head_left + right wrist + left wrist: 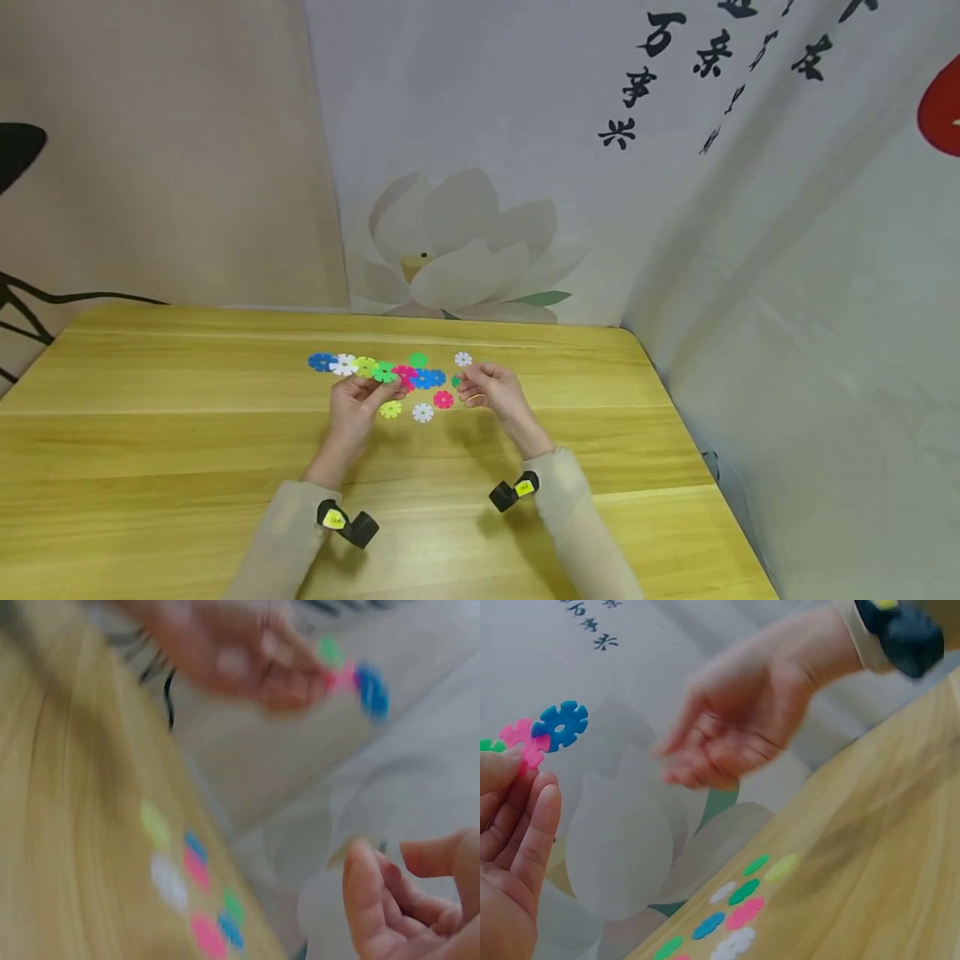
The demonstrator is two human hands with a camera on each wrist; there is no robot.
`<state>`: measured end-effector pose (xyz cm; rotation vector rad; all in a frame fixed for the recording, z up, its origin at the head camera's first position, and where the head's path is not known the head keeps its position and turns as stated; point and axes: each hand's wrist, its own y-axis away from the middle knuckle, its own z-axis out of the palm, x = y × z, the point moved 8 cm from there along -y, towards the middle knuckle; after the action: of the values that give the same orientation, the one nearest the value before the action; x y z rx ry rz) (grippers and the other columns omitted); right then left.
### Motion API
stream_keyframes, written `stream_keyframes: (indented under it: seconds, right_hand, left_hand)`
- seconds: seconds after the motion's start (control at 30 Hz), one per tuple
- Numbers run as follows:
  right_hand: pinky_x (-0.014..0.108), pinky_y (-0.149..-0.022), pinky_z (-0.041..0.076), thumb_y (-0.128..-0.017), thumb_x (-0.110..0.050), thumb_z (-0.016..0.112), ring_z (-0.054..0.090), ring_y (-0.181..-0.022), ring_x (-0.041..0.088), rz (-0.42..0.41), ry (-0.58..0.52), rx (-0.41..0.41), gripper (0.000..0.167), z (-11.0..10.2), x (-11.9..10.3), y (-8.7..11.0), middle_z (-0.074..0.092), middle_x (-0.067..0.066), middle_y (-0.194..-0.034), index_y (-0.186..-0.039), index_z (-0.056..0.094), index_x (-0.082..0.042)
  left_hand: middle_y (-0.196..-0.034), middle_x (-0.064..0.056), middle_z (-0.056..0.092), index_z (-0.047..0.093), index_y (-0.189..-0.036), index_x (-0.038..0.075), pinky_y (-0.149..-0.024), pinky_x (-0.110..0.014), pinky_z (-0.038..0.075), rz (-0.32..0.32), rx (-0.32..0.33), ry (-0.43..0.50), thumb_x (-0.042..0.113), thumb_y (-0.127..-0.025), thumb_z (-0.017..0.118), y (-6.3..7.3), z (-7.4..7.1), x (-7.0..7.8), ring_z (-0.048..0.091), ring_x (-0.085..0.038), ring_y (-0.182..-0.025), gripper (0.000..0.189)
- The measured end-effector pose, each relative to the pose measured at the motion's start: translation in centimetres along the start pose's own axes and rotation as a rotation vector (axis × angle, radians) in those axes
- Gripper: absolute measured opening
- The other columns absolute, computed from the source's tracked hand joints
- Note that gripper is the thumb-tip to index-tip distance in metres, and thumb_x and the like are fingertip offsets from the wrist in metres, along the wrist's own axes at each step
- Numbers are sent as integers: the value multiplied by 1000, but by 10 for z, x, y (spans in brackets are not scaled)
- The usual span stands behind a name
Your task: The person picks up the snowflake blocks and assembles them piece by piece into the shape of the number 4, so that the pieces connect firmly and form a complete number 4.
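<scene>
My left hand [354, 410] pinches a row of joined plastic snowflake discs between thumb and fingers, raised above the table. Along the row run a blue disc [322, 362], a white disc [343, 365], a yellow disc [364, 367], a green disc [384, 372], a pink disc [526, 742] and, at the right end, another blue disc [560, 726]. Just right of that end is my right hand [501, 396], its fingers loosely bent. In the right wrist view, a gap with nothing in it separates its thumb [435, 855] from the forefinger.
Several loose discs lie on the wooden table [187, 450] below the hands, among them a yellow one [391, 409], a white one [422, 413] and a pink one [443, 400]. A printed curtain [480, 125] hangs behind the far edge.
</scene>
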<state>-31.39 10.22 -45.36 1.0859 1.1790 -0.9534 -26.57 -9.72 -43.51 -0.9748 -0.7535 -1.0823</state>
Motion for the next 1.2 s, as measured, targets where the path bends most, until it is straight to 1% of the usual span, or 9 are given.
stream_keyframes:
  seconds: [0.07,0.13,0.23,0.33,0.5,0.6,0.77,1.0,1.2]
  right_hand:
    - [28,-65,58,-94,-14,56,62,-67,12,-19,72,91,27,-17,6,-9,65,4,-77,-102,60,12]
    - [35,-73,58,-93,-13,58,63,-74,15,-32,124,174,27,-32,12,-17,65,6,-83,-104,61,11]
    - [36,-75,56,-92,-12,60,60,-81,18,-69,233,261,24,-49,19,-26,65,9,-91,-106,63,7]
    - [30,-72,53,-90,-11,61,59,-88,21,-94,353,302,25,-59,25,-34,64,13,-101,-110,63,5]
    - [34,-81,53,-89,-9,62,57,-100,28,-88,453,295,32,-65,33,-48,62,18,-113,-117,60,6]
    - [33,-81,53,-88,-8,63,56,-100,28,-61,486,291,34,-66,37,-54,61,18,-114,-118,59,6]
    - [30,-76,52,-85,-6,67,56,-94,25,-41,553,285,33,-66,39,-63,63,17,-111,-115,62,5]
    - [32,-76,52,-76,1,74,57,-87,24,-33,618,291,31,-66,38,-67,65,16,-102,-106,66,5]
    - [34,-76,53,-77,4,72,57,-87,25,-41,677,252,27,-65,36,-67,64,17,-99,-103,65,7]
  left_hand:
    - [-70,-1,69,64,-77,-8,-67,-27,58,-9,14,5,-15,-82,58,-1,-3,-1,68,-13,-63,11]
    - [-72,-1,69,67,-76,0,-67,-27,58,-22,26,11,-15,-82,58,-1,-6,-2,68,-13,-63,18]
    - [-73,-1,69,68,-74,10,-68,-26,58,-30,33,19,-15,-83,57,-2,-7,-3,68,-12,-63,29]
    - [-74,0,69,68,-73,14,-67,-26,58,-31,34,32,-16,-83,57,-2,-8,-3,67,-11,-63,33]
    - [-73,1,69,68,-73,15,-65,-24,58,-30,44,36,-15,-83,57,-2,-8,-2,67,-10,-62,34]
    - [-73,1,69,68,-73,13,-65,-24,58,-36,53,39,-14,-84,58,-2,-9,-4,66,-10,-61,31]
    - [-73,0,69,68,-75,6,-64,-25,58,-39,67,60,-12,-84,59,-3,-11,-5,67,-11,-62,22]
    - [-73,0,69,68,-73,14,-64,-25,58,-41,68,66,-13,-85,58,-4,-11,-5,67,-11,-62,31]
    - [-73,-2,69,68,-73,12,-65,-25,58,-48,75,70,-13,-85,58,-4,-11,-6,67,-11,-63,30]
